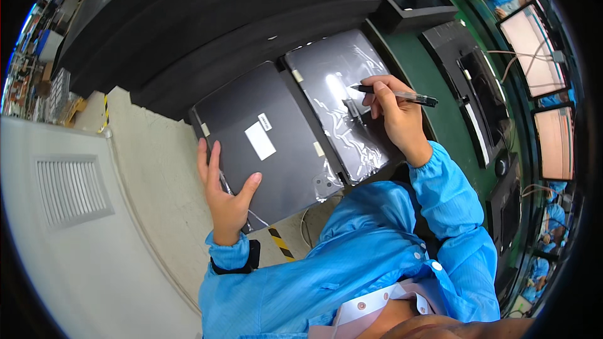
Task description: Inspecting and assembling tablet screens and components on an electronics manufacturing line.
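Two large dark grey flat devices lie side by side before me. On the left device are a white label, small pale stickers and a cluster of round lens-like spots at its near right corner. Clear wrinkled film covers the right device. My left hand rests at the left device's outer edge, with its fingers spread and thumb lying over the surface. Above the right device, my right hand grips a black-and-clear pen, its tip pointing left.
Black foam-like stacked layers rise behind the devices. On the green bench to the right stand a black monitor-like unit and a mouse. A white vented cabinet stands at left. Several people in blue work at far right.
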A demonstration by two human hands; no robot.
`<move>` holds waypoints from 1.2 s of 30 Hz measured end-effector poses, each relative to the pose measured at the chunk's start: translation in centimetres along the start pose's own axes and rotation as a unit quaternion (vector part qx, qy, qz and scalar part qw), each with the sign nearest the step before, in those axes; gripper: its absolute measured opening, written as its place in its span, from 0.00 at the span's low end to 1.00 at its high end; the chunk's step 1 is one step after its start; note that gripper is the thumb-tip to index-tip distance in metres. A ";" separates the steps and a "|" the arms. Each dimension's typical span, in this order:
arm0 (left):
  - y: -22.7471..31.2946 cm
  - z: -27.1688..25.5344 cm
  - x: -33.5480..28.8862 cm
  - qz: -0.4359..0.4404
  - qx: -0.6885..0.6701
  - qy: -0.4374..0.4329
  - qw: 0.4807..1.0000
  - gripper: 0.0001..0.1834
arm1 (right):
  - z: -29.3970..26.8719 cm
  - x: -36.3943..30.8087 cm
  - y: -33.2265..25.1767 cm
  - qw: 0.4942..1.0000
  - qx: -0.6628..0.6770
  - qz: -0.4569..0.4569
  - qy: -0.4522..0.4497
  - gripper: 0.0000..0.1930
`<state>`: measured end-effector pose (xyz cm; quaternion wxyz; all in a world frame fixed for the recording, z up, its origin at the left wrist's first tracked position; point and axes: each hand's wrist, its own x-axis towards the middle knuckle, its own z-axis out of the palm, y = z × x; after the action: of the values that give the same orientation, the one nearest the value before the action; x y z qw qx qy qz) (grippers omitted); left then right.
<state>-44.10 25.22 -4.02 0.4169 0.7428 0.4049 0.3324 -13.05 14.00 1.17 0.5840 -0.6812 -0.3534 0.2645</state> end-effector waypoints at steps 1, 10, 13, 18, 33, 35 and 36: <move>0.2 0.2 -0.1 -0.004 0.005 0.006 1.000 0.46 | 0.8 -0.1 -0.8 1.000 -0.020 0.024 -0.002 0.13; 0.1 0.7 0.1 -0.010 -0.059 -0.004 0.998 0.44 | 10.2 0.8 -1.0 0.989 -0.052 -0.026 -0.138 0.11; 0.1 0.3 -0.2 -0.009 -0.049 -0.006 0.999 0.45 | 10.8 0.8 -0.7 0.985 -0.065 -0.064 -0.145 0.11; 0.1 0.2 -0.3 -0.002 -0.042 0.001 0.999 0.44 | 10.7 0.5 -0.4 0.983 -0.086 -0.110 -0.121 0.10; 7.1 1.3 -1.8 0.172 0.182 0.103 0.963 0.29 | -23.1 -21.0 -0.7 0.714 -0.696 0.084 0.012 0.11; 12.5 6.5 -4.4 0.149 -0.272 -0.052 0.949 0.25 | -24.7 -22.9 0.9 0.701 -0.697 0.020 0.151 0.12; 13.8 8.9 -5.5 0.190 -0.286 -0.154 0.926 0.22 | -24.7 -23.2 1.4 0.704 -0.684 -0.010 0.192 0.13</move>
<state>-34.74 12.77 3.59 0.5978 0.6969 0.0747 0.3891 -7.83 -19.45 2.99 0.0154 -0.9262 -0.3240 -0.1922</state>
